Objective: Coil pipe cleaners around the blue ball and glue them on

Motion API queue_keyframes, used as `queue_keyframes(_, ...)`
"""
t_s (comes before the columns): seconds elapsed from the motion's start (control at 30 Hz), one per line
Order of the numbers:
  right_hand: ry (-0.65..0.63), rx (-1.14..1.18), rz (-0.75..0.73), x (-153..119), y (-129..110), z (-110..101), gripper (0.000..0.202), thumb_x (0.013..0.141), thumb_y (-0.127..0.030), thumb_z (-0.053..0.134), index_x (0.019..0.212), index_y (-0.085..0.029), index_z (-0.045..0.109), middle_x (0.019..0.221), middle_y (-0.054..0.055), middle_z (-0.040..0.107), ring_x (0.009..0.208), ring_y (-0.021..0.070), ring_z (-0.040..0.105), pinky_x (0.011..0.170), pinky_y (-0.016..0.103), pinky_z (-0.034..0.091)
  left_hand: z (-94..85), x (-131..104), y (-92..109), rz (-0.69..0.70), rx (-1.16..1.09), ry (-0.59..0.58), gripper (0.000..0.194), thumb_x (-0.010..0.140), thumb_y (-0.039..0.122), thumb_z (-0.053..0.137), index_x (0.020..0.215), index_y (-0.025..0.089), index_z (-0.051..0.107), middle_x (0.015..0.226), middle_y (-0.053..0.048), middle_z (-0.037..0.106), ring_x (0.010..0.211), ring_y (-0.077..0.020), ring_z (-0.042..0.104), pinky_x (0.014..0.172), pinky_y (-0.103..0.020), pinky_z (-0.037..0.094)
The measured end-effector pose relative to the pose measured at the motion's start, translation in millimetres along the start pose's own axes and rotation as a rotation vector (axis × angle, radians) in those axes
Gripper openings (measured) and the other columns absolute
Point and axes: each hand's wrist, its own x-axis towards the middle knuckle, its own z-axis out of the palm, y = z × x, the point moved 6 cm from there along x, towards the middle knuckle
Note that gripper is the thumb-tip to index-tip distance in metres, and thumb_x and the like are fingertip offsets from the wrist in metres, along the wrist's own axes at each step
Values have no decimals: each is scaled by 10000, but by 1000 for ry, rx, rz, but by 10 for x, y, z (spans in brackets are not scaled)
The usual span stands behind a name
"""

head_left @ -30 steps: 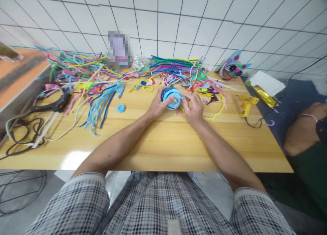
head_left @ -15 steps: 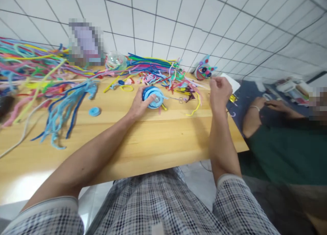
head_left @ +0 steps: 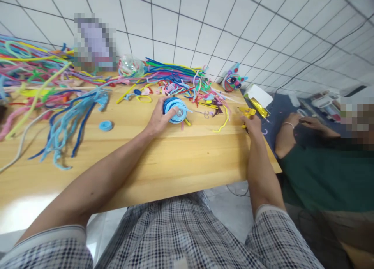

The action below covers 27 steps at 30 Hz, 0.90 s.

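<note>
My left hand (head_left: 160, 119) is closed around a round piece wound from light and dark blue pipe cleaners (head_left: 179, 115), with the thumb on its face. A loose light blue end sticks out to the right, close to a small pair of scissors (head_left: 206, 114). At the table's right edge my right hand (head_left: 253, 125) grips a yellow glue gun (head_left: 247, 112); its fingers are partly hidden. A small light blue pipe-cleaner coil (head_left: 105, 125) lies apart on the left, beside a bunch of blue pipe cleaners (head_left: 62, 124).
Many coloured pipe cleaners (head_left: 172, 70) lie along the wall. Among them stands a clear ball (head_left: 130, 66). A colourful animal head (head_left: 232, 80) sits at the back right, near a white box (head_left: 258, 95). Another person's arm (head_left: 286, 138) rests at the right. A white cable (head_left: 23, 148) crosses the left.
My right hand has come down from its raised position at the table's right edge and now holds the yellow glue gun. My left hand keeps the blue coiled piece in nearly the same place.
</note>
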Motion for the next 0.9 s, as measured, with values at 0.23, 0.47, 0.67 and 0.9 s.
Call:
queue_keyframes(0.23, -23, 298, 73, -28, -358, 99, 216, 790, -382, 751, 892, -201, 692, 848, 31, 734, 633, 159, 654, 573, 301, 557, 19, -10, 2, -34, -24, -35, 705, 932, 683, 750, 1424, 214, 563, 1457, -137, 667, 1342, -316, 655, 1219, -495, 510)
queue_keyframes(0.47, -103, 365, -626, -1151, -1438, 12, 209, 926, -370, 715, 1084, -238, 752, 1051, 53, 805, 970, 244, 791, 940, 448, 677, 31, -20, -45, -31, -32, -31, 684, 948, 669, 750, 1444, 239, 560, 1489, -125, 650, 1385, -313, 632, 1252, -497, 482)
queue_keyframes(0.67, -180, 170, -1137, -1980, -1714, 416, 325, 1009, -270, 602, 1325, -252, 675, 1221, 120, 811, 1142, 301, 785, 1005, 476, 664, 31, -12, -52, -14, -18, -44, 696, 952, 698, 736, 1448, 245, 555, 1500, -130, 645, 1402, -324, 623, 1266, -517, 468)
queue_keyframes(0.9, -143, 107, -1160, -2035, -1689, 568, 288, 1072, -288, 540, 1335, -227, 643, 1211, 126, 805, 1102, 279, 781, 958, 438, 658, 40, -17, -59, -8, -19, -46, 693, 951, 704, 737, 1450, 260, 553, 1504, -131, 644, 1408, -327, 621, 1270, -537, 463)
